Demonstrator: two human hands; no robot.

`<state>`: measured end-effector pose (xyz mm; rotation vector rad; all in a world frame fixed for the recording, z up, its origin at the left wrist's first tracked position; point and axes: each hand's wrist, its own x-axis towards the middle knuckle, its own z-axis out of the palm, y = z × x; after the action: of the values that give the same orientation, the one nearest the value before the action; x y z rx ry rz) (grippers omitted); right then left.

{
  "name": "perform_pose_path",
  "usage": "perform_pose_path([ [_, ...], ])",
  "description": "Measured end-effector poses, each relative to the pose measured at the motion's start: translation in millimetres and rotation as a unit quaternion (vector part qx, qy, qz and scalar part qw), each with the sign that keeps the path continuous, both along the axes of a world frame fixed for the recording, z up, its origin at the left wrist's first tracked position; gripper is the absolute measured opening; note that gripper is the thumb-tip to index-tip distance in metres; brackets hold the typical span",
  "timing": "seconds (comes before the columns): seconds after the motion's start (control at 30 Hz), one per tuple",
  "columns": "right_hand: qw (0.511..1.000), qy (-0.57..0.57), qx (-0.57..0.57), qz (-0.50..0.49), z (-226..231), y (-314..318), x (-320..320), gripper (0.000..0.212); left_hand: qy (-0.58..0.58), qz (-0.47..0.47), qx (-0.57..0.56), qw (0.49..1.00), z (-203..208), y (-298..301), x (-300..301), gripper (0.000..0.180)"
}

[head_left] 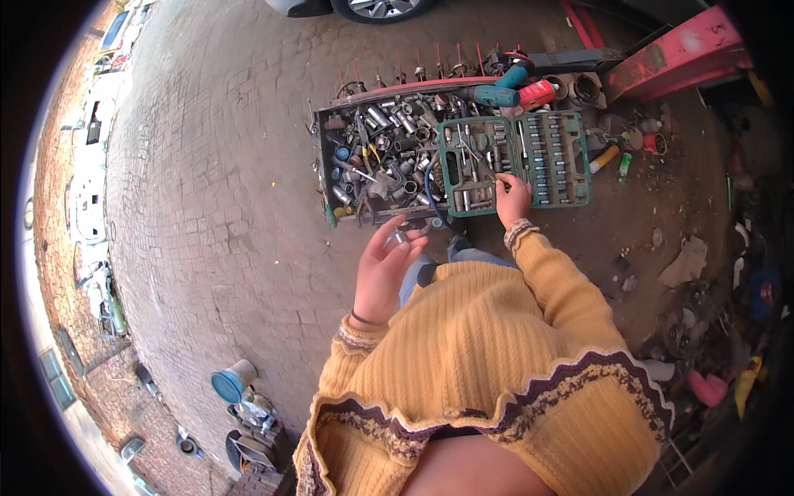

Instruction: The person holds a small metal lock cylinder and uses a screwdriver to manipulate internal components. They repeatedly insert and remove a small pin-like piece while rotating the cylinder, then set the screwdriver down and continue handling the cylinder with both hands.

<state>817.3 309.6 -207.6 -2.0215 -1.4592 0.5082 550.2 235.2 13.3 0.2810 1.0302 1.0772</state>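
One socket (398, 237) in left hand (383, 269); red can (538, 95) illegibly printed.

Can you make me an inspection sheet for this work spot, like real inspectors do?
Surface: metal tray, heaped with loose sockets and hand tools.
Things: small silver metal piece in the left hand; open green socket case at the tray's right side.
Clutter: teal power tool, red can.
Hands: left hand pinches the silver piece; right hand is at the case, its grip unclear.
Cables: blue cord or hose beside the case.
Surroundings: paved ground, car wheel, red metal beam.
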Motion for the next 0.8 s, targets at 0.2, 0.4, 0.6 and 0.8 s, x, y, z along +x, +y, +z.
perform_pose_path([
  [0.2,0.983,-0.128,-0.034,0.128,-2,34,-3,0.031,-0.022,-0.049,0.038,0.998,16,-6,12,0.038],
  [0.4,0.963,-0.209,-0.036,0.166,0,51,-8,0.022,-0.014,-0.109,0.076,0.991,42,-10,8,0.029],
  [0.6,0.967,0.213,-0.001,0.139,113,28,-5,0.02,-0.012,-0.165,0.138,0.977,69,-5,6,0.027],
  [0.8,0.853,0.468,-0.036,0.229,269,-39,-23,0.02,0.07,-0.166,0.164,0.97,84,-4,18,0.026],
])
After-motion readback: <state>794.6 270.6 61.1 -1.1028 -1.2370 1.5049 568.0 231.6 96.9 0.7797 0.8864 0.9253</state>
